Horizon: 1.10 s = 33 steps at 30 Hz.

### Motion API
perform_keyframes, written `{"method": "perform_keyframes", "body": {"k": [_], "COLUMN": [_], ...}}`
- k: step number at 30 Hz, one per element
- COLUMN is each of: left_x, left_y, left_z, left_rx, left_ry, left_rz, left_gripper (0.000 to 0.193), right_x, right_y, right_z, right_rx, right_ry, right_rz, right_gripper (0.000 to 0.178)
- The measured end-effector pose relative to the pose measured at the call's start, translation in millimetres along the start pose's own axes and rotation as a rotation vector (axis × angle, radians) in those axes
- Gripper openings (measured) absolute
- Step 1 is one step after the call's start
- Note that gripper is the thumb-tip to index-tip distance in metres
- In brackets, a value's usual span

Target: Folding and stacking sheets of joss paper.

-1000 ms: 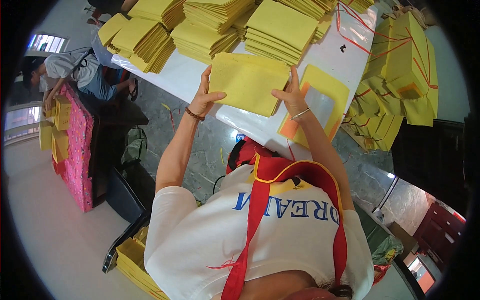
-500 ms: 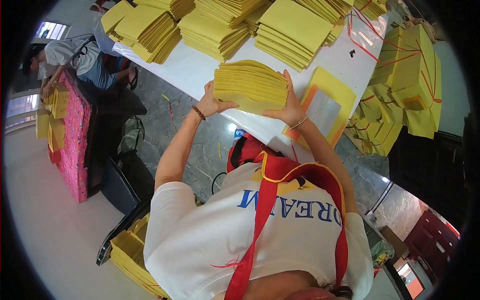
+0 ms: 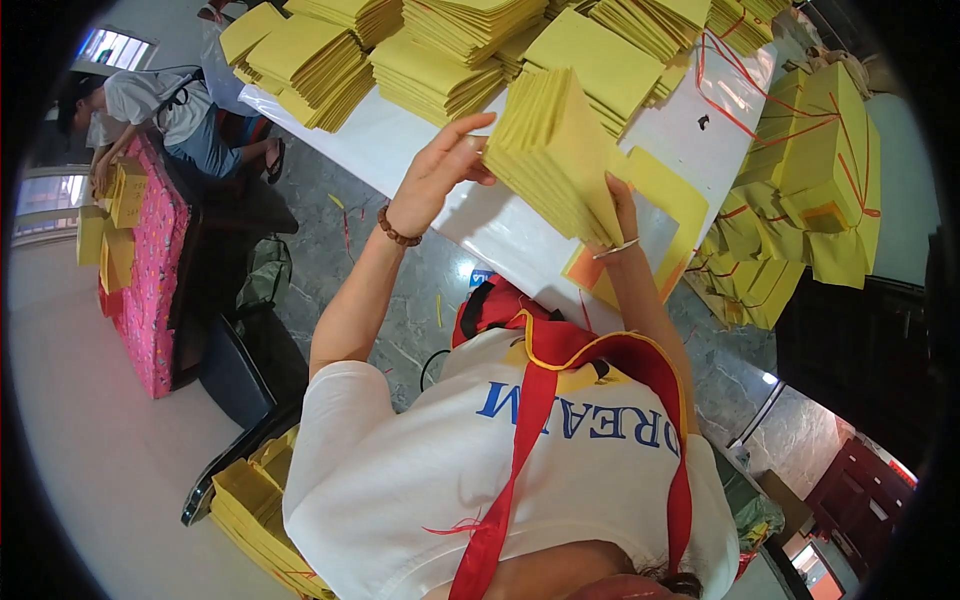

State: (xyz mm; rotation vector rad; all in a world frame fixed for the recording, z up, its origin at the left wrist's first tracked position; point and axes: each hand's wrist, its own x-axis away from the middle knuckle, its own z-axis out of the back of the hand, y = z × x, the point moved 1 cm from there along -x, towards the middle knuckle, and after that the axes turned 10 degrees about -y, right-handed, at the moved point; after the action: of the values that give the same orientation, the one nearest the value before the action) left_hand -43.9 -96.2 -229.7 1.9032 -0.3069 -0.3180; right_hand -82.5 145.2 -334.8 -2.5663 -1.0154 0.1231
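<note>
Above the worktop [image 3: 385,140], the right hand [image 3: 623,212] clamps the tilted yellow paper bundle [image 3: 555,145] by one side, seemingly bearing its weight, while the left hand [image 3: 440,175] spreads unclosed beside the other, contact unclear.

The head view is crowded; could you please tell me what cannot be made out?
Head view: part of the right hand, hidden by the held yellow stack.
Head view: far ends of the rear yellow piles, cut off by the upper edge.
Head view: a co-worker's hands, too small to tell their fingers apart.
</note>
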Motion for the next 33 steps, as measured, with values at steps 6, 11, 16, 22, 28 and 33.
{"method": "perform_keyframes", "body": {"k": [6, 11, 16, 22, 28, 33], "left_x": [-2, -6, -9, -9, -10, -11], "left_y": [10, 8, 3, 5, 10, 9], "left_z": [-30, -35, -41, -46, -48, -49], "left_rx": [-0.336, -0.411, -0.513, -0.672, -0.65, -0.732], "left_ry": [-0.01, 0.067, 0.146, 0.175, 0.209, 0.267], "left_rz": [-0.012, -0.005, -0.056, -0.063, 0.02, 0.042], "left_gripper": [0.044, 0.043, 0.04, 0.036, 0.034, 0.028], "right_x": [1, 0, 2, 3, 4, 5], "right_y": [21, 31, 34, 37, 38, 41], "right_z": [-24, -31, -29, -32, -28, -36], "right_rx": [-0.13, -0.33, -0.465, -0.498, -0.555, -0.42], "right_ry": [-0.155, -0.205, -0.083, -0.426, -0.388, -0.193], "right_rz": [0.096, 0.076, 0.045, 0.033, 0.021, 0.038], "right_gripper": [0.074, 0.085, 0.087, 0.052, 0.05, 0.049]}}
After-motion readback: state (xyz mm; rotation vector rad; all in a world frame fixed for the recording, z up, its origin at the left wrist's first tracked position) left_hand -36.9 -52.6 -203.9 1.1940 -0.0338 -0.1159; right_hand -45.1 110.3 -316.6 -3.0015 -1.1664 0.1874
